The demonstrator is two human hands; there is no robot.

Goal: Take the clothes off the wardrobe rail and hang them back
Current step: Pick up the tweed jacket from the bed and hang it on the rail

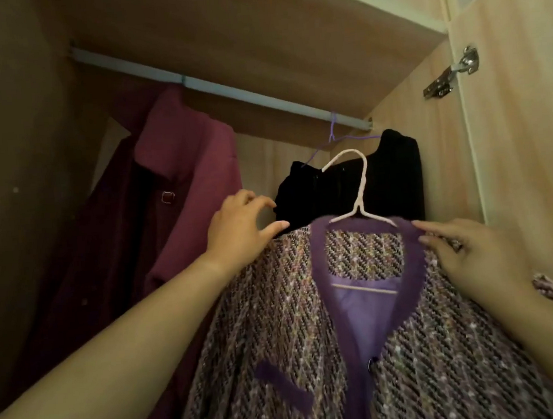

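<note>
Wardrobe (510, 160); both hands (237, 231) on tweed jacket (277, 340) shoulders

no readable text, labels, numbers

Left hand (237, 231): raised, forearm extended, fingers curled, thumb out.
Right hand (461, 250): level with it, palm down, fingers spread.

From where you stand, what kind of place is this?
Most likely the inside of a wardrobe: a rail under a wooden shelf, a maroon coat hanging from it, and an open door's hinge.
</note>
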